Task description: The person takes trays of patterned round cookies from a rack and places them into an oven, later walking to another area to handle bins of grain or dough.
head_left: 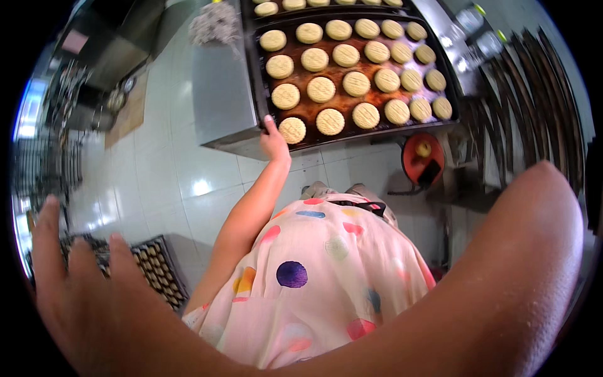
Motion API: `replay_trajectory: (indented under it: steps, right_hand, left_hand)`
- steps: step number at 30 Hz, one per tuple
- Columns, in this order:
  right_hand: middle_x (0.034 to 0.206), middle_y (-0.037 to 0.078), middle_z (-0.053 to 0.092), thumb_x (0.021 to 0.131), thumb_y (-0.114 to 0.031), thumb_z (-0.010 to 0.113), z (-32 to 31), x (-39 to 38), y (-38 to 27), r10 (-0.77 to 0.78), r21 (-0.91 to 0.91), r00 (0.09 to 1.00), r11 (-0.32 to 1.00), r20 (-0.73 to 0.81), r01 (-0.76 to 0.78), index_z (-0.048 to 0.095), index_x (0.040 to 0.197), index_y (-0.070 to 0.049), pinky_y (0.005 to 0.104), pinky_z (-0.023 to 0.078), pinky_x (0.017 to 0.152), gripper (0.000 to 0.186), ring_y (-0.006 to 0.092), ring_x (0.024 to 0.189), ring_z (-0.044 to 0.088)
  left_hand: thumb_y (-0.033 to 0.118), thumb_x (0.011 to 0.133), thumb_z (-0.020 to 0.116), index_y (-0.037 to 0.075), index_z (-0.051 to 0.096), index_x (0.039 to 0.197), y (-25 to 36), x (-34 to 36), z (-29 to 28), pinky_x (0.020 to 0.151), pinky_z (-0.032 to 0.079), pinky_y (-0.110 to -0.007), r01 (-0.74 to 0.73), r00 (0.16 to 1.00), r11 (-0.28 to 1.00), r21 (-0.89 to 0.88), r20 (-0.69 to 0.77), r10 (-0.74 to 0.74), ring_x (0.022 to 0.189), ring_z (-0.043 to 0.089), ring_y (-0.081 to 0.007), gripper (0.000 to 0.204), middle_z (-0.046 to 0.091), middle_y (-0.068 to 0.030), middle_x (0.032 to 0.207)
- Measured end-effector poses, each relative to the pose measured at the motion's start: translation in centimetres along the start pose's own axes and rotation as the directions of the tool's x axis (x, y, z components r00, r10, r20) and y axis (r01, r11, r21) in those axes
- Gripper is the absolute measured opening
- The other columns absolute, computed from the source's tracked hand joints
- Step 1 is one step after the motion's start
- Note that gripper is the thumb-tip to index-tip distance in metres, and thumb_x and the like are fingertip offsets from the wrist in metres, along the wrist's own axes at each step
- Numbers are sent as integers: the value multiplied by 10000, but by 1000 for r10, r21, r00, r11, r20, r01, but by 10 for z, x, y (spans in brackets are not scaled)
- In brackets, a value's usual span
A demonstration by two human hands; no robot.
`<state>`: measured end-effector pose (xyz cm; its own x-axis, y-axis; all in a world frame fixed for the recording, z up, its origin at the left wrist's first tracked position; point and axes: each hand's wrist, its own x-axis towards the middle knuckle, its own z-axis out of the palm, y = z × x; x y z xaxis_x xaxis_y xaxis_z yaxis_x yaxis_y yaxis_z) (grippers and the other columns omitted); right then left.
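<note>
My left hand point(274, 139) reaches forward and grips the near left corner of a dark baking tray point(256, 75). The tray holds several round pale cookies point(321, 89) in rows and lies on a steel table point(220, 88). My right forearm crosses the bottom of the view very close to the camera. My right hand point(81, 301) is at the lower left, fingers spread, holding nothing. It hovers in front of a second dark tray of small biscuits point(157, 270) lower down. Whether it touches that tray I cannot tell.
Another tray of cookies point(295, 6) lies behind the first. A round red object point(422, 157) stands on the white tiled floor point(169, 182) below the table's right end. Dark slatted racks point(521, 94) stand at the right and steel equipment point(100, 56) at the far left.
</note>
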<state>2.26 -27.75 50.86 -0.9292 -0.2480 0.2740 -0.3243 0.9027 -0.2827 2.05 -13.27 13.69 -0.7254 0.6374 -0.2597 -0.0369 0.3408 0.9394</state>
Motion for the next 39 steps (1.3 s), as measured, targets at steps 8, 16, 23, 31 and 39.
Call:
replay_trajectory:
  steps: [8,16,23,31,39]
  right_hand:
    - [746,148,604,819,-180,585,10,-3,-2,50,-2,999,999,20,-50,517,854,25,395,477,666,218,277,734,624]
    - [714,139,613,822,-183,585,5,-53,1,163,-65,987,984,-10,-163,552,818,27,393,480,647,212,271,710,630]
    - [687,132,621,825,-185,585,-17,-125,20,199,-88,972,973,-124,-211,583,787,29,391,483,631,217,265,690,636]
    - [655,124,629,828,-188,584,41,-386,110,923,474,356,382,-149,-794,618,752,31,390,487,611,234,259,666,642]
    - [1042,158,631,902,-179,590,167,-607,60,911,931,-200,-365,359,11,499,1129,15,337,540,794,312,230,918,644]
  left_hand:
    - [544,898,492,-106,611,886,-6,-4,-2,724,449,-406,-66,997,998,-22,27,67,750,586,-292,662,649,-204,838]
    - [624,864,473,-115,620,943,10,-13,11,787,445,-421,-57,997,983,172,-39,65,865,606,-360,758,653,-242,925]
    - [606,860,511,-120,619,904,7,21,-15,753,471,-366,7,1000,996,-86,-9,-8,777,600,-232,735,651,-157,853]
    - [579,852,551,-47,577,1092,-10,11,-15,809,463,-338,124,991,971,-202,69,-112,928,603,-214,671,617,-111,1060]
    - [609,823,565,64,522,1165,-25,-48,-27,800,499,-380,511,842,733,-448,430,-324,897,608,-240,645,622,-103,1021]
